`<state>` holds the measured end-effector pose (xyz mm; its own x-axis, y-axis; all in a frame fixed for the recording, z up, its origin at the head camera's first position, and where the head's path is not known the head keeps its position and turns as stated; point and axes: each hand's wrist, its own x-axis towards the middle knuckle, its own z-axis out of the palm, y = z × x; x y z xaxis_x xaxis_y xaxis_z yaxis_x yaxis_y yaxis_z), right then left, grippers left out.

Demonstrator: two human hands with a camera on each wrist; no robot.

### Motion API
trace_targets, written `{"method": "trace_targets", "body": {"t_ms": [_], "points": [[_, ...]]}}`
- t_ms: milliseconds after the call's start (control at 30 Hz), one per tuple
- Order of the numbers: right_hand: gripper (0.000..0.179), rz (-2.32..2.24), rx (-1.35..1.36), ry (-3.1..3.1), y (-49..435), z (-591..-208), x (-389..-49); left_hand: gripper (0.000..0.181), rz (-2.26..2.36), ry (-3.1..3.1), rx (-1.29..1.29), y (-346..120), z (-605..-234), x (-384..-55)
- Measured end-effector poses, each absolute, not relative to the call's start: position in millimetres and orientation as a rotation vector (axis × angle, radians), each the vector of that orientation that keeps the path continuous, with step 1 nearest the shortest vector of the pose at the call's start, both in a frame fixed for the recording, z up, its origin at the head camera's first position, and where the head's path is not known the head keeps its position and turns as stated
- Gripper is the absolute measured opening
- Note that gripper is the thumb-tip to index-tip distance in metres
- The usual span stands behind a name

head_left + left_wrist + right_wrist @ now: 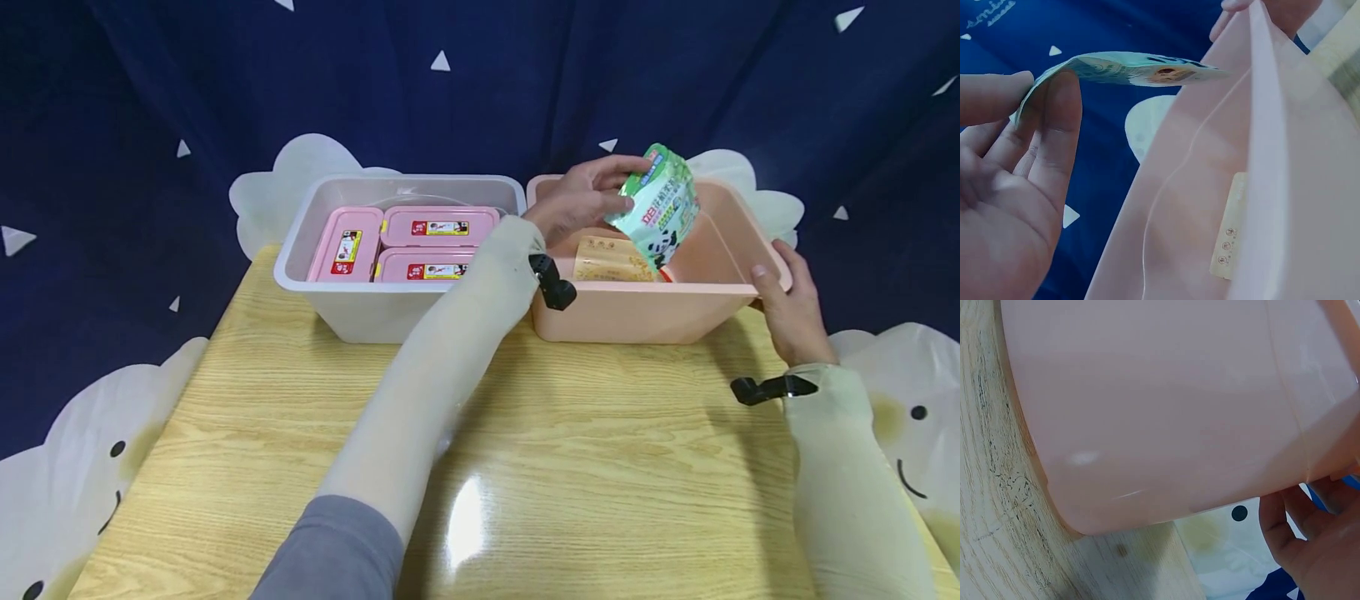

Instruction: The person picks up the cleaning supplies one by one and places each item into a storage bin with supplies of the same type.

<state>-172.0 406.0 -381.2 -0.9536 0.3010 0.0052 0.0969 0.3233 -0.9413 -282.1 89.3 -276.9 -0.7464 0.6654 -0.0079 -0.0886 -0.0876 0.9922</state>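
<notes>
My left hand (581,200) pinches a green and white packet with a panda print (663,208) by its edge, between thumb and fingers. It hangs tilted over the pink plastic bin (622,315). In the left wrist view the packet (1129,67) appears thin and nearly edge-on, bent where the left hand (1010,175) pinches it. A tan printed packet (609,260) lies inside the bin, partly hidden by the front wall. At the bin's right end my right hand (797,312) grips the rim, thumb on top. Its fingers (1275,528) touch the outer wall in the right wrist view.
Left of the pink bin stands a white bin (360,312) holding several pink lidded boxes (438,227); my left forearm crosses its right corner. Both bins stand at the back of a wooden table (600,467). Behind hangs a dark blue curtain (337,75) with white shapes.
</notes>
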Motion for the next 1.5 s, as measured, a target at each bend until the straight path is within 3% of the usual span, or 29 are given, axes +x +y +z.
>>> {"method": "trace_targets", "body": {"t_ms": [333, 800, 1000, 1167, 1300, 1500], "points": [[0.066, 1.644, -0.360, -2.462, 402.8, -386.8, -177.6, 0.042, 1.599, 1.998, 0.632, 77.8, -286.4, -283.5], [0.066, 1.619, -0.354, -2.479, 402.4, -387.6, -184.9, 0.041, 1.632, 1.979, 0.792, 49.9, -287.1, -273.4], [0.065, 1.646, -0.331, -2.441, 399.1, -391.3, -188.7, 0.043, 1.518, 2.006, 1.005, 21.6, -287.7, -235.0], [0.065, 1.662, -0.301, -2.442, 397.8, -389.1, -192.8, 0.042, 1.414, 2.107, 1.119, -33.0, -300.4, -189.7], [0.067, 1.745, -0.296, -2.389, 399.0, -384.6, -191.9, 0.039, 1.531, 2.161, 1.053, -84.5, -309.9, -165.2], [0.068, 1.852, -0.244, -2.339, 402.8, -381.8, -191.2, 0.038, 1.836, 2.054, 0.732, -152.2, -331.4, -134.3]]}}
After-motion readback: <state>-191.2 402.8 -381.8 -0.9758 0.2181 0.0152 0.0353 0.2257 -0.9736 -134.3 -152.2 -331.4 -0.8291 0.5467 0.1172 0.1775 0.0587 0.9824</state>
